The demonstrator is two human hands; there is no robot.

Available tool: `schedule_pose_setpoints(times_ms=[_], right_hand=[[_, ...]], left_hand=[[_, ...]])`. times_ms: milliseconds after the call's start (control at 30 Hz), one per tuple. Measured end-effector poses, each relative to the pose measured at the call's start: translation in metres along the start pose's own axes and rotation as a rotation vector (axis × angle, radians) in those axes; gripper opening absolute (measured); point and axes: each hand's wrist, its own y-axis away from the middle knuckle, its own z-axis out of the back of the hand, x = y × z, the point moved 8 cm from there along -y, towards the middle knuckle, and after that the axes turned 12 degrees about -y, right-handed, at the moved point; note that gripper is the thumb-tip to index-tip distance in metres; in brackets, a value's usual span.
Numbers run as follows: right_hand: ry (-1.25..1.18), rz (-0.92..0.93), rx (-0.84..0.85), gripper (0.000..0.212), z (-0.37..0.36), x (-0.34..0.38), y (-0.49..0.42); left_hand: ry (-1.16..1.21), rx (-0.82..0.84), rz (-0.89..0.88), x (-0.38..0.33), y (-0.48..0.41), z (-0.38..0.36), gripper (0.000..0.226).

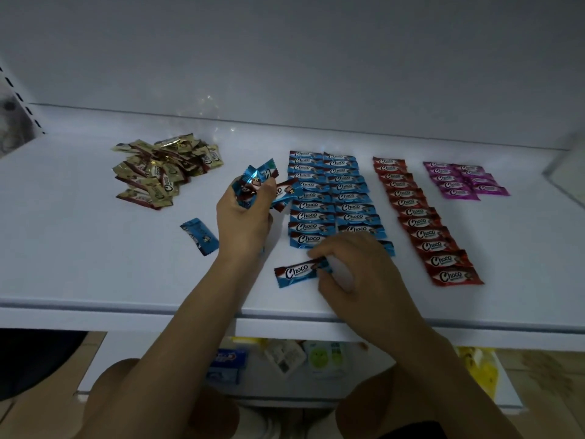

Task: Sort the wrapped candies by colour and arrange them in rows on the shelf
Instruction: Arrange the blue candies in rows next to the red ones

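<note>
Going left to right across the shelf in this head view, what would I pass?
Gold candy pile → loose blue candy → left hand gripping a bunch of blue candies → blue rows → red row → purple rows. The right hand, pinching the front blue candy, overlaps the blue rows.

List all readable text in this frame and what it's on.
"Choco": on blue rows, red row, gold pile, and the blue candy the right hand pinches.
Small print under "Choco": too small to read.
Logo on purple rows: too blurred.
Text on blue bunch in left hand: not readable.
Text on packets below shelf: blurred, unreadable.
</note>
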Motion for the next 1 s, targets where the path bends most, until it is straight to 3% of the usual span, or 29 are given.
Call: schedule_pose_setpoints(times_ms=[133,300,533,700,833,1000], right_hand=[[0.166,0.089,0.097,0.026,-0.019,0.013,0.002],[0.292,0.097,-0.026,0.031,-0.014,0.006,0.012],[0.314,0.043,-0.038,0.036,-0.015,0.001,0.011],[-0.016,0.001,-0.232,0.035,0.001,-0.005,0.005],[-0.213,-0.183,-0.203,0.046,0.002,-0.006,-0.025],[-0.527,-0.335,-0.235,0.013,0.003,-0.005,-0.053]], left_hand=[[-0.027,0.010,-0.045,-0.005,0.001,0.000,0.009],[-0.027,0.031,-0.052,-0.005,0.003,-0.001,0.007],[-0.103,0.069,-0.086,-0.014,0.009,-0.007,0.006],[-0.069,0.101,-0.087,-0.020,0.014,-0.009,0.002],[-0.018,0.192,-0.137,-0.030,0.023,-0.015,0.005],[0.073,0.249,-0.087,-0.032,0.027,-0.018,0.013]])
